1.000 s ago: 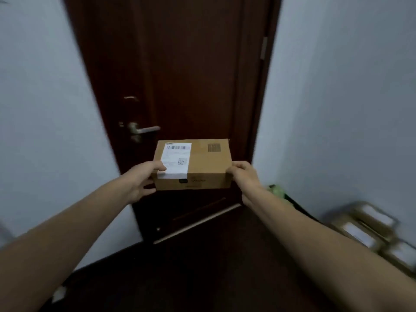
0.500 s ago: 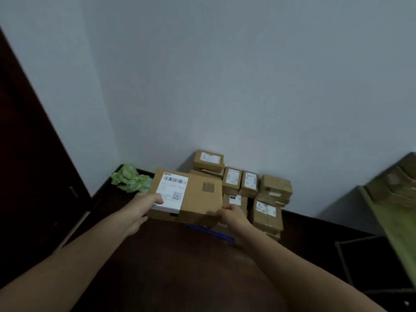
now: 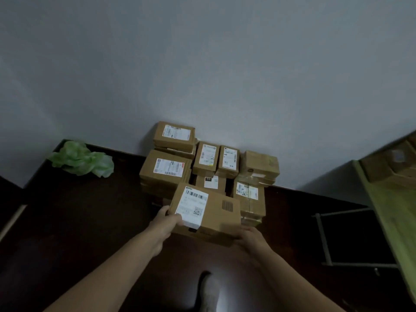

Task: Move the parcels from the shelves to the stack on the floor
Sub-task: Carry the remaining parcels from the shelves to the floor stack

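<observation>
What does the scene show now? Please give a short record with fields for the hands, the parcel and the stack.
held parcel: brown box, white label on top, just in front of the stack
left hand: grips the parcel's left end
right hand: grips its near right corner
stack: labelled parcels on the dark floor against the wall
other: crumpled green material in the corner, left of the stack

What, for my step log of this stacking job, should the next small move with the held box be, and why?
Probably lower the brown cardboard box with the white barcode label onto the front of the stack of brown cardboard parcels. The left hand and right hand grip its two ends, and it hangs close before the pile, seemingly not yet set down.
</observation>
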